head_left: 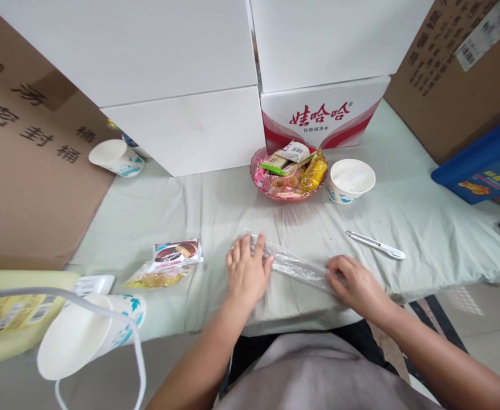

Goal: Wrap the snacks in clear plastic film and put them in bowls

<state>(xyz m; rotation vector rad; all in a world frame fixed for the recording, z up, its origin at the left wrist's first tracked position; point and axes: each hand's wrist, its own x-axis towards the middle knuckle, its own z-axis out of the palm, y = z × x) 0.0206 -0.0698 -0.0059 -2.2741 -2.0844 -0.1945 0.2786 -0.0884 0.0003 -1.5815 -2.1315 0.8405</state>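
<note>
- Pale green tablecloth [156,210], boxes behind.
- My left hand [246,272] — flat, fingers spread on the clear plastic bag [296,265].
- My right hand [355,285] pinches its other end.

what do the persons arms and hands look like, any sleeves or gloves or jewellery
Both arms are bare from the bottom edge of the picture to the fingertips: no sleeves show. The left hand and right hand wear no gloves, and no rings, watch or bracelet are visible. Fingernails look short and unpainted. A grey garment covers the body below.
</note>
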